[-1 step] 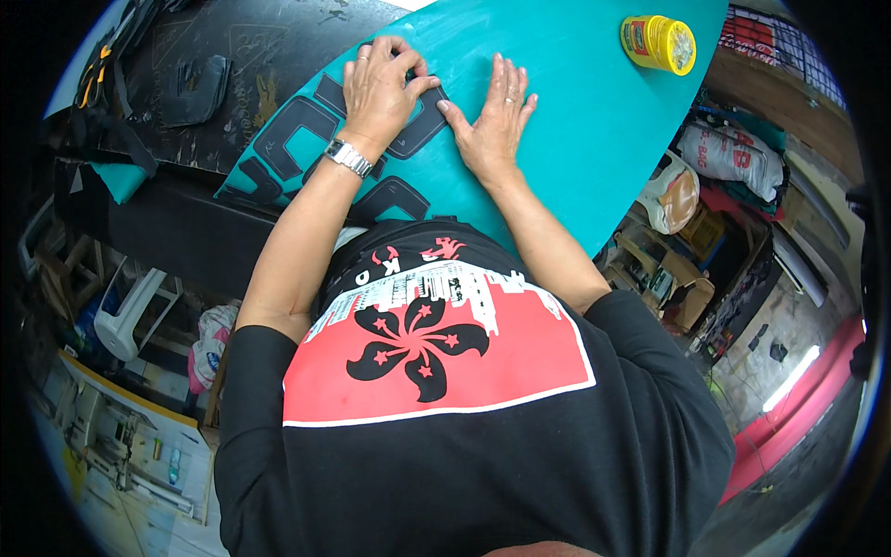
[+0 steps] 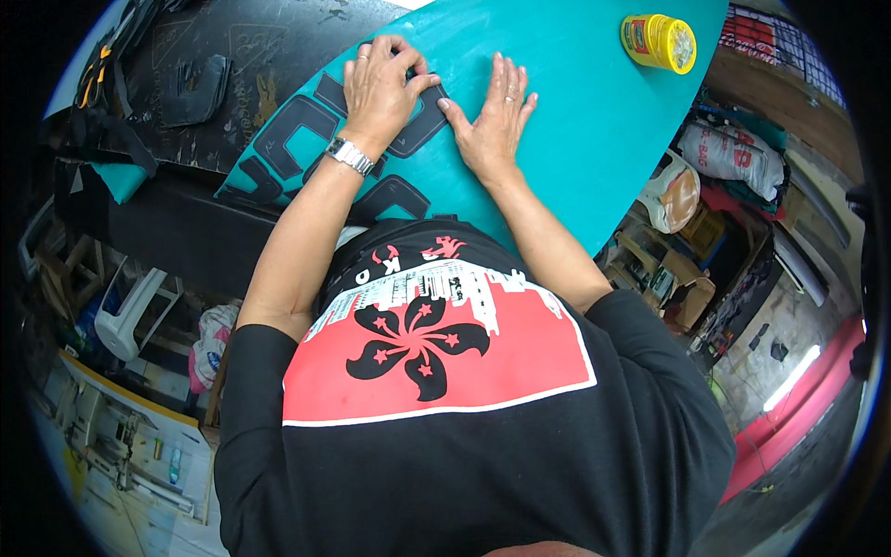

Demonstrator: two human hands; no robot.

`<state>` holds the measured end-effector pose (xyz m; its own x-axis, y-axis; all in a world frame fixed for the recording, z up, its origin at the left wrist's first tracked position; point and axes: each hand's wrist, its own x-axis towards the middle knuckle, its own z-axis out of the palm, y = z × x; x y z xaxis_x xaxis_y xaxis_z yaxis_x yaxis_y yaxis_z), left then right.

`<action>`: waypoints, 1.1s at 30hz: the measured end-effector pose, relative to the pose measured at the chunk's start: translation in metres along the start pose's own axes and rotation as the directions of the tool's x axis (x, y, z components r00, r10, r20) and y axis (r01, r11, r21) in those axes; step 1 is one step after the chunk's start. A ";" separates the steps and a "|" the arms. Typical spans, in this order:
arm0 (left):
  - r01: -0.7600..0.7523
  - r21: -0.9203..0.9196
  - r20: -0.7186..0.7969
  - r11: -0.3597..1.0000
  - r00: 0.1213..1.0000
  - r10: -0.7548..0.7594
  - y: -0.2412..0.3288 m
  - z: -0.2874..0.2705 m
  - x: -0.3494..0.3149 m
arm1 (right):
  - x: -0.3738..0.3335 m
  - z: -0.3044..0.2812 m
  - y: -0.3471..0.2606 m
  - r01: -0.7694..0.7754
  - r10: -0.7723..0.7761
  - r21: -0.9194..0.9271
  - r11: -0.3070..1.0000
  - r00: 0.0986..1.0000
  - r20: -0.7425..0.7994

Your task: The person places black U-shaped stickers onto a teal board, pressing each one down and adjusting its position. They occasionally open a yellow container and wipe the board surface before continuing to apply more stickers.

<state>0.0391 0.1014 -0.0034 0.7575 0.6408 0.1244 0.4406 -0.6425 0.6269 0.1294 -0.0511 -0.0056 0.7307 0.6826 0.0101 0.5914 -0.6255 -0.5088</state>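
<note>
My left hand [image 2: 379,97], with a ring and a metal watch on its wrist, rests on a teal sheet [image 2: 575,139]. Its fingers are bent, and thumb and forefinger come together at the top of a flat black piece [image 2: 419,130]; whatever they pinch is hidden. Flat on the teal sheet lies my right hand [image 2: 495,121], fingers stretched out, the thumb tip touching the right edge of that black piece. More flat black pieces lie on the sheet: a cut-out frame shape [image 2: 278,133] at the left and another [image 2: 394,197] close to my body.
A yellow jar [image 2: 657,44] stands on the sheet at the far right. On the dark tabletop [image 2: 306,46] at the left lie a stack of black pieces [image 2: 197,91] and yellow-handled scissors [image 2: 96,79]. A white stool [image 2: 137,316] stands below at the left.
</note>
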 end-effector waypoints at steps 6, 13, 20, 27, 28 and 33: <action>0.241 -0.168 0.061 0.956 0.970 -0.234 -0.008 -0.008 0.021 | 0.016 0.002 -0.004 -0.020 0.020 -0.027 0.999 1.000 -0.015; -0.278 0.042 0.136 0.960 0.953 0.270 -0.006 -0.038 -0.038 | 0.018 -0.001 -0.010 0.059 -0.061 -0.237 0.970 0.998 0.001; -0.386 0.158 0.427 0.909 0.857 0.289 -0.002 -0.029 -0.095 | 0.031 -0.026 -0.001 0.008 -0.026 -0.199 0.980 0.996 -0.088; -0.394 0.082 0.408 0.916 0.851 0.329 -0.008 -0.023 -0.102 | 0.069 -0.019 -0.024 0.338 -0.401 -0.263 0.904 0.883 -0.245; -0.395 0.085 0.435 0.915 0.841 0.323 -0.009 -0.023 -0.102 | 0.069 0.001 -0.033 0.443 -0.496 -0.266 0.856 0.849 -0.182; -0.420 0.053 0.421 0.906 0.832 0.361 -0.010 -0.023 -0.104 | 0.073 0.061 -0.041 0.563 -0.569 -0.158 0.811 0.822 0.012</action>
<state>-0.0548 0.0508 -0.0046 0.9922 0.1242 0.0062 0.1064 -0.8734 0.4752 0.1378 0.0474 -0.0369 0.2605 0.9216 0.2877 0.9451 -0.1825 -0.2710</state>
